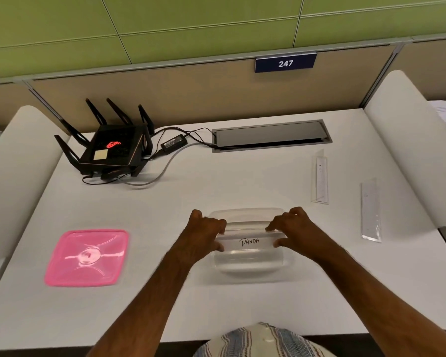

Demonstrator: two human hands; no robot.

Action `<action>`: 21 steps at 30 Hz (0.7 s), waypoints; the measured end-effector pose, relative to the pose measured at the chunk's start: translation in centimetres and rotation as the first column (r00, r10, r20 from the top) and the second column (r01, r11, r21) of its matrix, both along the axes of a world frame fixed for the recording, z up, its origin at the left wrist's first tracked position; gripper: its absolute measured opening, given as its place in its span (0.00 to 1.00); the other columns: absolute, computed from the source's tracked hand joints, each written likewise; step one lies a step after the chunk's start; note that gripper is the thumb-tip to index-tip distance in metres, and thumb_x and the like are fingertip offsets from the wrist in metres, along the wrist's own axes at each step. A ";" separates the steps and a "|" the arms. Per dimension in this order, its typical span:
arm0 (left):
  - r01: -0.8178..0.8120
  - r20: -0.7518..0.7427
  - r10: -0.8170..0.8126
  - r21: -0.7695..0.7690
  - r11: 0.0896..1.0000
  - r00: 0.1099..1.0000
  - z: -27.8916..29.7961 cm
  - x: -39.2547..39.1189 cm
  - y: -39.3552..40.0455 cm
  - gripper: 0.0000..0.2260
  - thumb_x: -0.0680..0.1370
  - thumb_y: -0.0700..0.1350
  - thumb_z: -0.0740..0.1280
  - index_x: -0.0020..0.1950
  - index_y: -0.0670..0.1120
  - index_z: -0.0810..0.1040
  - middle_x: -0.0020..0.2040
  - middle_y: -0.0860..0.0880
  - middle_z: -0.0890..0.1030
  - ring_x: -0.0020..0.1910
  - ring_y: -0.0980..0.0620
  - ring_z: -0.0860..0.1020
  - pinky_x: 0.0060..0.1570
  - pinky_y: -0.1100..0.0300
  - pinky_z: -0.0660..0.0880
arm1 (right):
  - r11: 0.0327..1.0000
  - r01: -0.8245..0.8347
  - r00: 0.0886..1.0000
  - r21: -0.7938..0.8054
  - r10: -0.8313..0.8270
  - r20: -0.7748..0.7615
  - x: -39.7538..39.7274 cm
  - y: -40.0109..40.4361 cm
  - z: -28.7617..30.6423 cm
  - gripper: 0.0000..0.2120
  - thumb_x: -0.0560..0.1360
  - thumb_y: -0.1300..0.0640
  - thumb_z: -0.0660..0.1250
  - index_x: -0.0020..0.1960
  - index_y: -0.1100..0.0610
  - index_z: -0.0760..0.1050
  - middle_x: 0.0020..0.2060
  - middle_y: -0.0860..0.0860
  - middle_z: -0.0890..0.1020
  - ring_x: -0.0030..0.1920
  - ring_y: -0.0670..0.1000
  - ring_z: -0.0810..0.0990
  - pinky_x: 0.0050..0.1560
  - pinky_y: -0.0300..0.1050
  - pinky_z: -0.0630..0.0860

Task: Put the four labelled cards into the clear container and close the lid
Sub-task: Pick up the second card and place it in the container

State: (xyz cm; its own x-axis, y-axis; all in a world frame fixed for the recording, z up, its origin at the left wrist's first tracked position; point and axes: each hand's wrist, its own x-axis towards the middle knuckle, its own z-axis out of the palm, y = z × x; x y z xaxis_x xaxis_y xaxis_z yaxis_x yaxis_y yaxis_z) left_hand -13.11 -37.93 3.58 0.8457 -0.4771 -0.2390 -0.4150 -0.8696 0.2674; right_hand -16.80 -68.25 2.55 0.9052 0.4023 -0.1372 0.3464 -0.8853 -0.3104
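Fingers [218, 229] of both hands pinch PANDA card [248, 242] ends | card over clear container [250, 264] | lid [86, 257] apart, left

"PANDA" card [248, 241] over open clear container [250, 264]; pink lid [86, 257] apart.

A glossy pink square plastic lid [86, 256] is seen on the plain white worktop [216, 181]. The rounded clear plastic container [250, 261] is colourless, and the white card [249, 242] over it is marked "PANDA" in black handwriting. 2 clear card holders [319, 176] [370, 210] with pale inserts are seen. The black angular router [113, 148] bears a glowing red emblem and a beige square sticker. "247" is printed in white on the navy sign [285, 63]. The wall panels [191, 21] are green.
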 end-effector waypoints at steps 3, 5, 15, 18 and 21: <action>0.053 -0.005 -0.053 0.028 0.998 0.999 -0.6 0.0 -0.2 0.17 0.69 0.56 0.77 0.52 0.53 0.75 0.43 0.58 0.81 0.47 0.54 0.54 0.37 0.63 0.60 | 1.000 -0.017 1.000 -0.009 0.017 0.023 -0.3 0.2 -0.2 0.19 0.72 0.49 0.76 0.62 0.48 0.81 0.56 0.44 0.84 0.57 0.50 0.80 0.64 0.41 0.55; 0.044 -0.023 -0.043 0.012 0.999 0.999 -0.7 -0.2 -0.6 0.14 0.71 0.51 0.77 0.51 0.51 0.76 0.45 0.55 0.80 0.48 0.53 0.56 0.40 0.63 0.62 | 0.993 -0.062 0.998 -0.103 0.063 0.011 -0.4 0.4 -0.5 0.20 0.75 0.48 0.73 0.66 0.48 0.79 0.59 0.44 0.83 0.59 0.52 0.78 0.66 0.41 0.55; 0.272 0.074 -0.304 0.287 0.918 0.950 -1.8 0.1 -2.7 0.04 0.73 0.41 0.73 0.47 0.45 0.82 0.44 0.47 0.83 0.45 0.46 0.69 0.46 0.58 0.58 | 0.917 -0.195 0.981 -0.348 0.188 -0.055 -0.1 1.4 -2.2 0.14 0.79 0.60 0.67 0.64 0.55 0.80 0.57 0.52 0.85 0.58 0.54 0.82 0.75 0.45 0.57; 0.314 0.048 -0.351 0.350 0.883 0.935 -2.5 0.3 -3.0 0.04 0.73 0.40 0.73 0.46 0.44 0.81 0.44 0.46 0.83 0.47 0.44 0.77 0.56 0.56 0.62 | 0.859 -0.224 0.974 -0.460 0.210 -0.083 0.2 1.8 -2.4 0.13 0.80 0.60 0.62 0.63 0.54 0.79 0.57 0.51 0.84 0.57 0.54 0.81 0.74 0.43 0.56; 0.350 0.052 -0.402 0.399 0.847 0.914 -3.1 0.5 -3.0 0.04 0.74 0.43 0.73 0.47 0.44 0.81 0.44 0.45 0.84 0.42 0.44 0.79 0.59 0.54 0.61 | 0.837 -0.228 0.973 -0.497 0.206 -0.101 0.4 2.2 -2.6 0.11 0.81 0.60 0.62 0.61 0.55 0.78 0.56 0.51 0.84 0.56 0.55 0.81 0.72 0.43 0.58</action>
State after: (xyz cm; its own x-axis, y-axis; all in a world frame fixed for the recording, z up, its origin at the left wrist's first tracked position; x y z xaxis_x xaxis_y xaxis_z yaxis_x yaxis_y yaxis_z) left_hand -12.65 -40.91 0.52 0.6547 -0.6618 -0.3653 -0.7388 -0.6625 -0.1238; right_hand -16.41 -66.02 -0.04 0.7917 0.4533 -0.4096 0.5449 -0.8271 0.1377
